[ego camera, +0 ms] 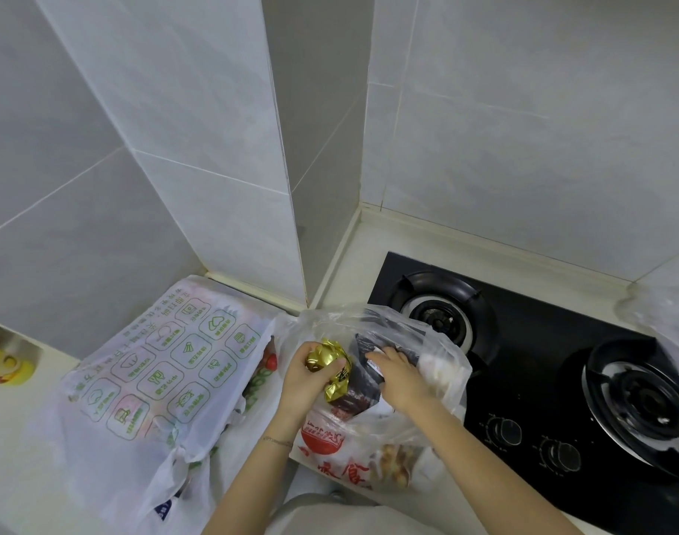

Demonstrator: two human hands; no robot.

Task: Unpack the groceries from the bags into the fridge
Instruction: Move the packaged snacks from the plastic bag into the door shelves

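A clear plastic grocery bag [438,341] stands on the counter beside the stove, full of packets. My left hand [307,376] grips a gold foil packet [332,364] at the bag's mouth. My right hand [397,374] reaches into the bag, its fingers on a dark packet [368,351]. A red and white printed packet [326,442] and a snack pack [392,461] show through the bag's front. To the left lies a second white bag with green print [160,364], bulging with goods. The fridge is out of view.
A black two-burner gas hob [542,380] fills the counter to the right, with knobs along its front. Tiled walls form a corner behind the bags. A yellow and red object [5,366] sits at the far left. More clear plastic [666,314] lies at the right edge.
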